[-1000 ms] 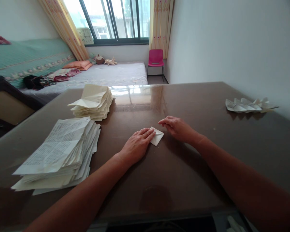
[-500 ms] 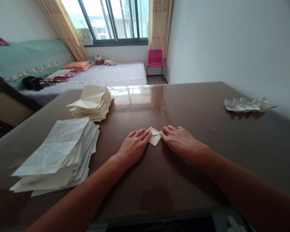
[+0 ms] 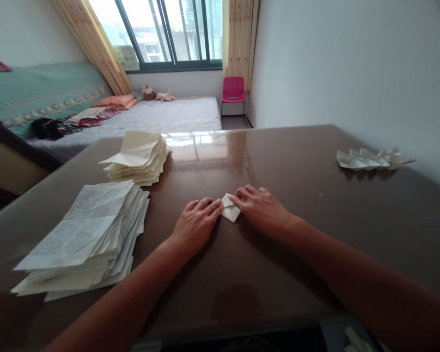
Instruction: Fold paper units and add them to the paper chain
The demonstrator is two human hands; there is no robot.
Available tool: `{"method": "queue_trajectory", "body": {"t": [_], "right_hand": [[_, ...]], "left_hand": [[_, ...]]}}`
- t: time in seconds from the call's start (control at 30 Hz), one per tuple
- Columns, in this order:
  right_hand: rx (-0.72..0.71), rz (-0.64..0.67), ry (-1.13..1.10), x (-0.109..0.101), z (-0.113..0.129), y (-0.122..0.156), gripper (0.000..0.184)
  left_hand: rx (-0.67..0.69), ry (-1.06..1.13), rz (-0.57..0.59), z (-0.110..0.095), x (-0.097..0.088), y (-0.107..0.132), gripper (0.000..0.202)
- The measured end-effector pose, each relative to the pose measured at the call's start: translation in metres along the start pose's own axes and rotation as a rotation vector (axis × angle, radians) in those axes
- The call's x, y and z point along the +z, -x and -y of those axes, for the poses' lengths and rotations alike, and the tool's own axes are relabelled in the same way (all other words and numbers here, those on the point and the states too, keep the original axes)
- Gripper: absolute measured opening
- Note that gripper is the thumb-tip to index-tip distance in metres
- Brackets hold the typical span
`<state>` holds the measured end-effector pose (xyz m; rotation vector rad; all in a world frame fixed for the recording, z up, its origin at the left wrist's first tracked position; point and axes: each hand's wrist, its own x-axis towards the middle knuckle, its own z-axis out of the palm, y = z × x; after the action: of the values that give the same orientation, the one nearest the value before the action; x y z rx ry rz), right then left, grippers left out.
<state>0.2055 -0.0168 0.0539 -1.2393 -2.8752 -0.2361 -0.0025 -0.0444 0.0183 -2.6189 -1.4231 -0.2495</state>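
Folded paper point(image 3: 231, 211), white and small, lies on the tabletop point(image 3: 293, 156) between the person's two hands. Brown and glossy, that tabletop fills most of the view and mirrors light from the window point(image 3: 176, 34). Beyond its far edge stretches a bed point(image 3: 183, 112) with a pale sheet, and to the right of the bed stands a pink chair point(image 3: 233, 90) below a curtain point(image 3: 239, 44). On the left side of the table sits a thick stack of written sheets point(image 3: 77, 225), its edges uneven; just behind it is a smaller stack of cream paper point(image 3: 139, 151). Near the wall on the right rests a row of folded pieces point(image 3: 364, 159). The left hand point(image 3: 195, 222) is spread low, fingers extended, its fingertips at the paper's left edge. The right hand point(image 3: 261, 209) has its fingers bent, with fingertips touching the paper's right side; whether they pinch it, I cannot tell. Tiny specks point(image 3: 237, 225) dot the surface just nearer the person.
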Motion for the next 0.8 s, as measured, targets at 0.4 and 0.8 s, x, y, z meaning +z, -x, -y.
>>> {"method": "queue_trajectory", "body": {"t": [0.4,0.8], "right_hand": [[0.021,0.114,0.058,-0.002,0.002,0.007,0.033],[0.251,-0.029,-0.319,0.026,-0.019,-0.012,0.030]], "left_hand": [[0.015,-0.008,-0.014,-0.002,0.001,0.000,0.038],[0.082,0.184,-0.068,-0.008,-0.001,-0.008,0.027]]}}
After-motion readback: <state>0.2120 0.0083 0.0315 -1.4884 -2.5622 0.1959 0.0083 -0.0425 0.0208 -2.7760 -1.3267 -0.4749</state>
